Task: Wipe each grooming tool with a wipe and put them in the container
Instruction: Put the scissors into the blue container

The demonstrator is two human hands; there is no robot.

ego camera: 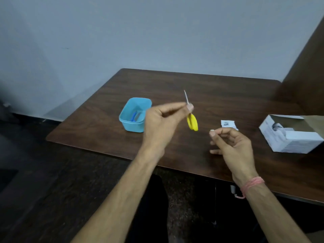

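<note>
Left hand [162, 120] pinches yellow-handled scissors [192, 121] blade-up beside the blue container [135, 114], apparently ready for deposit, while right hand [231, 146] pinches a small wipe [212, 131].

one scissors [192, 122], one container [130, 122], one box [291, 139], two hands [161, 123]

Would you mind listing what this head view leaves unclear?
- Tools inside the blue container: a blue item shows, but the wall and the left hand hide the rest.
- Wipe in the right hand: only a white tip shows; curled fingers cover it.
- Print on the white box: too small.
- Yellow scissors: motion-blurred.
</note>
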